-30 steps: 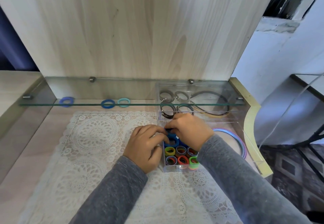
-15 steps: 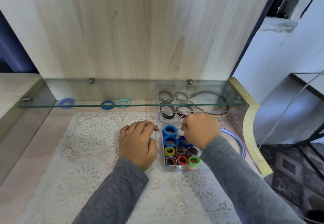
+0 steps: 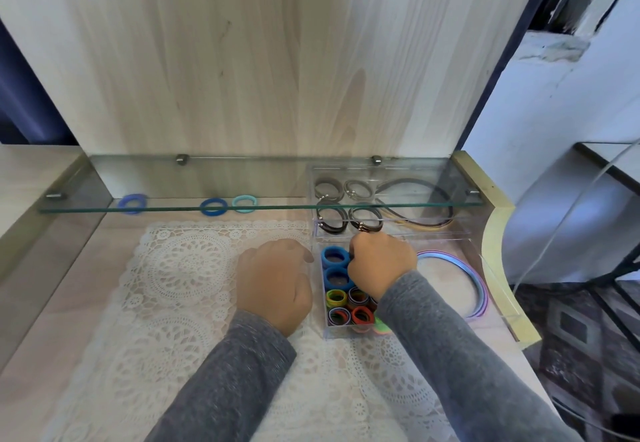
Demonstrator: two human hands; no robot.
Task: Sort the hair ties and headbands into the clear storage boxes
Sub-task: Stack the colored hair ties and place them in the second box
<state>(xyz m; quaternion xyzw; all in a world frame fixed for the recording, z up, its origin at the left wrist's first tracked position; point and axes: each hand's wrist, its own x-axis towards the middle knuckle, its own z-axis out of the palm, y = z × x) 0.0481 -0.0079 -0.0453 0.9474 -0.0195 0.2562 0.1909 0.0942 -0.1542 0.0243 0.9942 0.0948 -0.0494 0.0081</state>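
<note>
Tabletop: pale wood under a lace mat (image 3: 180,268), with a glass shelf (image 3: 242,208) running along the back edge.
Tie box: and there it is, a clear box (image 3: 346,332) right of the mat, with blue ties (image 3: 335,257) at its far end and small coloured ties (image 3: 362,315) at the near end, all stood upright, probably so more fit.
Right hand (image 3: 381,265): knuckles up over the box's far right, fingers curled down beside the blue ties. Is it pinching a tie? I cannot tell, as the knuckles hide it.
Left hand (image 3: 275,282): resting on the mat just beside the box's left wall, fingers loosely curled and holding nothing, likely there to steady the box.
Back box (image 3: 391,230): brown ties and dark headbands, at the back right corner.
Pastel headbands (image 3: 474,279): curved along the right edge.
Loose ties (image 3: 213,207): three under the shelf at the back edge, not yet sorted.
</note>
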